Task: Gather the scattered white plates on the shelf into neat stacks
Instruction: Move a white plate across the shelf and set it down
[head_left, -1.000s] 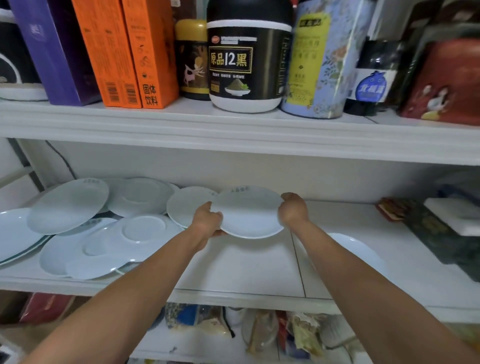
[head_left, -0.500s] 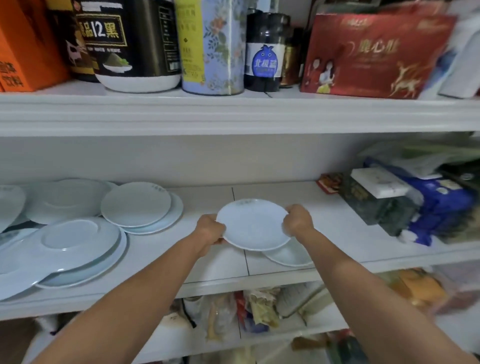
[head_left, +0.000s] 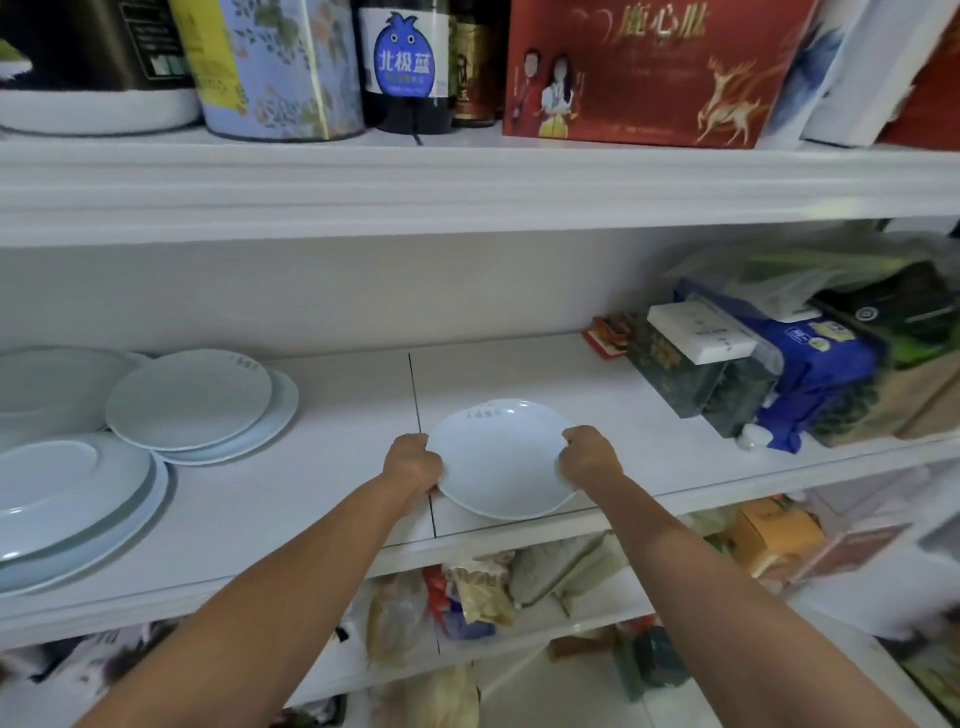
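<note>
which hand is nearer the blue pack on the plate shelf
Right. The right hand grips the right rim of the plate, on the side towards the blue pack but apart from it; the left hand grips the opposite rim, farther away across the plate.

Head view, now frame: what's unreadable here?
All head view:
- Anything beneath the held plate: covered by the plate itself.
- Fingertips of left hand and right hand: curled under its rim.
- The left plate stacks: cut by the frame edge, count unclear.
- The print on its far rim: too small.
</note>
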